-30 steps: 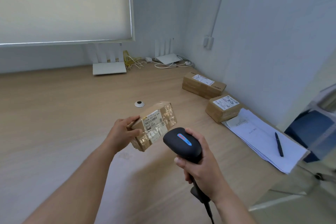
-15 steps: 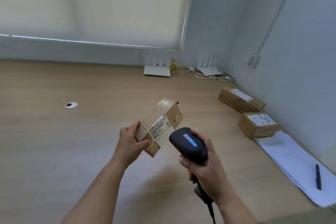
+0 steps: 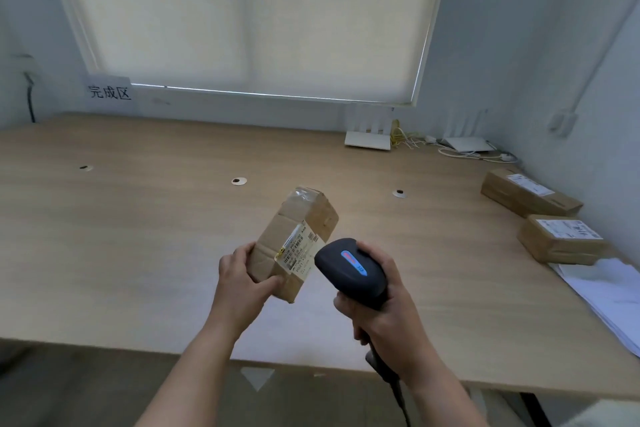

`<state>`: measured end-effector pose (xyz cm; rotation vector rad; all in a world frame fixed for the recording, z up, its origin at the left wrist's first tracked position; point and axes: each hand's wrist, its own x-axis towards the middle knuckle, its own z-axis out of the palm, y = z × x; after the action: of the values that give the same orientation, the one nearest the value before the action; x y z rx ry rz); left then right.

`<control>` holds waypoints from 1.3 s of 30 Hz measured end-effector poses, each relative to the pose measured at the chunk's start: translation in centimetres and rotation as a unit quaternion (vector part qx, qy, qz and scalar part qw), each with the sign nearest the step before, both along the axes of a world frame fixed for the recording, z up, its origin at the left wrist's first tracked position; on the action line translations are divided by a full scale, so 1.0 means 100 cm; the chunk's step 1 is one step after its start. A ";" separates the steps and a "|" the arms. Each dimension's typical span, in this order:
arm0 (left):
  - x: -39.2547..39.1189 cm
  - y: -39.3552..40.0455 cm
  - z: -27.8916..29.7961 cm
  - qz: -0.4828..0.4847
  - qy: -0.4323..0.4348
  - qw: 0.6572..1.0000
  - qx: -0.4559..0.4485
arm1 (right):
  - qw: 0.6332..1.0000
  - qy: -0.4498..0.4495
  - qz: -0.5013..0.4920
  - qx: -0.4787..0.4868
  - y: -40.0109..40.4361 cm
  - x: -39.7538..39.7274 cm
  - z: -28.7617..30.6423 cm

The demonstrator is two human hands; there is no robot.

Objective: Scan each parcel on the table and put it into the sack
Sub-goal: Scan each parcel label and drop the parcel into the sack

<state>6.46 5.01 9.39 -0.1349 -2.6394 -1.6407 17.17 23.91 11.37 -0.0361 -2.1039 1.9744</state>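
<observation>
The left hand (image 3: 242,282) grips the near end of a brown cardboard parcel (image 3: 298,236), thumb on the top face and fingers curled round the left side. The parcel is held clear above the tabletop (image 3: 138,236), tilted, with its far end raised and pointing away to the right. A white shipping label (image 3: 298,251) with barcodes runs along its right face, towards the scanner.

The right hand (image 3: 384,308) is clamped round the grip of a black handheld scanner (image 3: 351,270). The scanner head sits just beside the label, to its right; whether the two touch cannot be told. A blue and red marking shows on top of the head. A dark cable (image 3: 398,395) leads from the base of the grip toward the near edge of the view.

Two further parcels lie on the tabletop at the far right, close to the wall: a long one (image 3: 530,192) farther back and a shorter one (image 3: 562,239) nearer, each with a white label on top. A stack of white papers (image 3: 609,295) lies just beside the nearer one, on its near side.

Two white routers (image 3: 367,140) with loose cables stand at the far edge under a lowered window blind (image 3: 259,17). Three round cable grommets (image 3: 239,181) are set into the tabletop. A paper sign (image 3: 109,92) with printed characters is fixed to the wall at the far left.
</observation>
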 end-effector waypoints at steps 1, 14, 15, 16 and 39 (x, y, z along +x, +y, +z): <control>0.007 -0.011 0.001 0.011 0.004 1.000 -0.002 | 1.000 0.002 0.010 -0.001 -0.010 0.002 0.001; 0.083 -0.169 0.029 0.222 0.080 0.971 0.035 | 0.983 0.041 0.178 -0.002 -0.154 -0.005 0.020; 0.087 -0.185 0.031 0.238 0.090 0.966 0.033 | 0.980 0.045 0.192 0.000 -0.171 -0.008 0.022; 0.092 -0.200 0.035 0.253 0.102 0.962 0.032 | 0.978 0.050 0.204 0.001 -0.187 -0.011 0.023; 0.173 -0.579 0.057 0.575 0.154 0.803 -0.014 | 0.888 0.104 0.448 -0.012 -0.585 -0.053 0.041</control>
<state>23.73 -52.89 15.04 0.9202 -1.7632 -0.9808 11.86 -34.61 15.45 1.2973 -2.1256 2.2751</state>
